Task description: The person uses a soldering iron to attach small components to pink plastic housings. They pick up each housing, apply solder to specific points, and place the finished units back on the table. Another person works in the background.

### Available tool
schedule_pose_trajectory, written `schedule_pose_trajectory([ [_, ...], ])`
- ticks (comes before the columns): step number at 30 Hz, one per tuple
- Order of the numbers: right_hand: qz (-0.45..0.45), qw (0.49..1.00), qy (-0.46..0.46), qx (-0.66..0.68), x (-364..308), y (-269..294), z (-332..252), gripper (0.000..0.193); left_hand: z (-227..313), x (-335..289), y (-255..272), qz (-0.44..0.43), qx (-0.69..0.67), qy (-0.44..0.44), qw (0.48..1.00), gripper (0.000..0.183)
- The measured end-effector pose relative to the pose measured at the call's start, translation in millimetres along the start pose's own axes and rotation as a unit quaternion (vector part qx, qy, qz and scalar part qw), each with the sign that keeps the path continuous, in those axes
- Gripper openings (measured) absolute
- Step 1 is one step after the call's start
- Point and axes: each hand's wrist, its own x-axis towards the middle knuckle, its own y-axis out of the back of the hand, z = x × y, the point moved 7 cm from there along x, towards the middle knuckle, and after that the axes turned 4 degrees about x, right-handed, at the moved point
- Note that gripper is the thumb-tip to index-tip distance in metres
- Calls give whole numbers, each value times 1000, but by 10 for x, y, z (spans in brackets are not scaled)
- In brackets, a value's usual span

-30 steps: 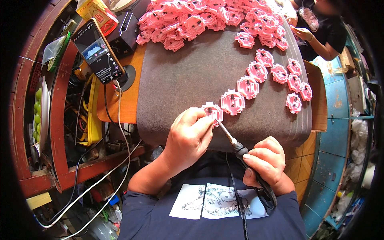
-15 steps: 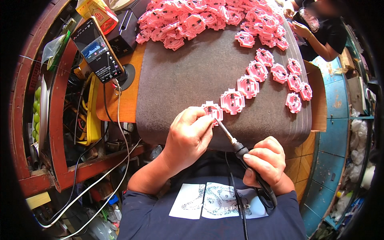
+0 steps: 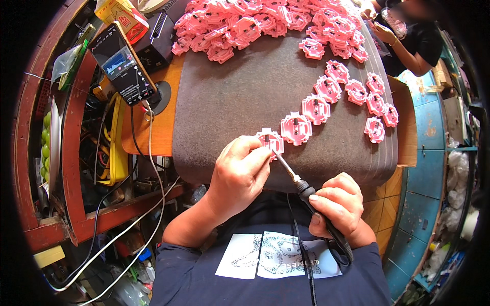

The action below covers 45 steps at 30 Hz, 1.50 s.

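Plastic part, pink and roundish with notched edges (image 3: 276, 141), sat near the close edge of the brown, mottled tabletop (image 3: 229, 97); you could not tell whether it lay flat or was slightly raised. Your left hand (image 3: 239, 171) grasped its near left side between thumb and forefinger, the fingertips hiding some of it. Your right hand (image 3: 338, 206) was wrapped round a black-handled soldering iron with a metal shaft (image 3: 306, 190), its tip at the part just beside your left thumb. Beyond, a diagonal row of similar pink parts (image 3: 315, 109) led away from you, with a small cluster (image 3: 375, 104) to its right and a large heap (image 3: 247, 25) at the far end. Left of these, a lit black smartphone (image 3: 121, 64) leaned on a round-based stand (image 3: 163, 98).
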Motion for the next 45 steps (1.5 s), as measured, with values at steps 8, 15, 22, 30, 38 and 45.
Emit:
schedule_pose_trajectory([
  [8,3,1000,2,-7,-9,2,-10,22,-1,3,-3,-1,-5,3,1000,21],
  [15,8,1000,1,-3,-18,-11,-7,24,-9,-10,-10,0,1,3,1000,21],
  [22,1,1000,-1,-5,-17,-5,-12,27,-4,2,-3,-2,4,3,1000,20],
  [30,16,1000,-14,0,-86,107,21,25,9,12,5,1,5,5,1000,18],
  [38,39,999,-25,-7,-166,117,49,30,-1,6,-3,0,1,7,1000,18],
  [45,37,999,-24,1,-168,125,52,32,-16,-8,-6,-7,3,13,1000,18],
])
